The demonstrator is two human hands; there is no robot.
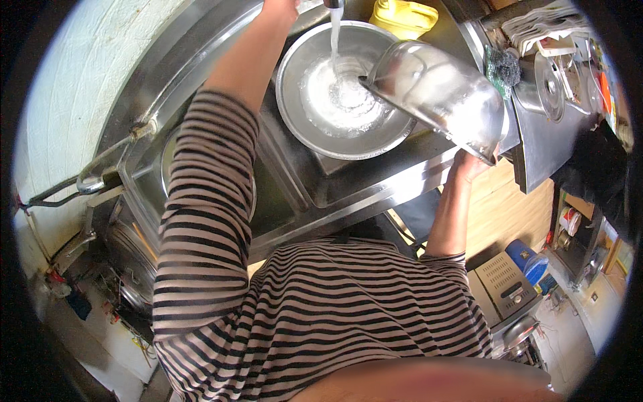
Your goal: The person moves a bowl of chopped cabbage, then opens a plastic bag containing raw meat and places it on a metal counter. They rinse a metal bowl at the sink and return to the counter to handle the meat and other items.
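My right hand [474,163] grips the lower edge of a shiny stainless steel bowl [442,90]. That bowl is tilted, its outside towards me, and its upper left edge overlaps the large round metal basin [294,110] in the sink. Water [335,40] runs from the faucet spout [334,3] into the basin, where water [346,95] swirls and bubbles. At the top edge of the view, beside the faucet, my left hand [284,5] is largely cut off. Its fingers are hidden, so what it touches does not show.
A yellow plastic container [404,17] stands behind the basin. The stainless steel sink [271,201] has a second compartment at left, partly behind my sleeve. At right are a scouring pad [502,68] and a lidded metal pot [540,90]. The sink's front edge [382,193] lies close to my body.
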